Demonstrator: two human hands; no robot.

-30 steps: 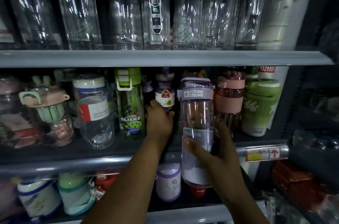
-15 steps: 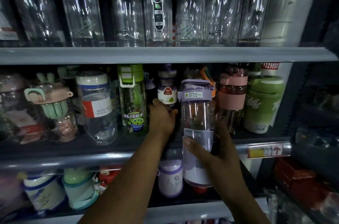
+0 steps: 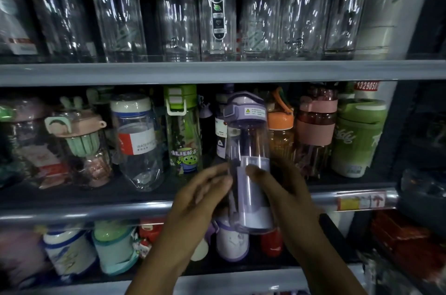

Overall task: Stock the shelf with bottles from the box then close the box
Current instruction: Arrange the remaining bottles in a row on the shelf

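Note:
I hold a tall clear bottle with a purple lid (image 3: 246,140) upright in front of the middle shelf (image 3: 96,210), its base below the shelf rail. My right hand (image 3: 284,193) grips its lower half, thumb across the white label. My left hand (image 3: 200,195) is at the bottle's left side, its blurred fingertips touching the wall. Behind the bottle, the row has a green alien-print bottle (image 3: 184,140) to the left and an orange-lidded bottle (image 3: 281,123) to the right. The box is out of view.
The top shelf (image 3: 217,71) carries several tall clear glass bottles. A pink-banded bottle (image 3: 316,130) and a green tumbler (image 3: 357,140) stand at the right of the middle shelf. Small cups fill the lower shelf (image 3: 113,251). A dark side panel (image 3: 395,125) bounds the right.
My left hand has pulled back out of the middle shelf and come to the purple-lidded bottle's left side. The bottle has risen slightly; an orange-lidded bottle now shows behind it.

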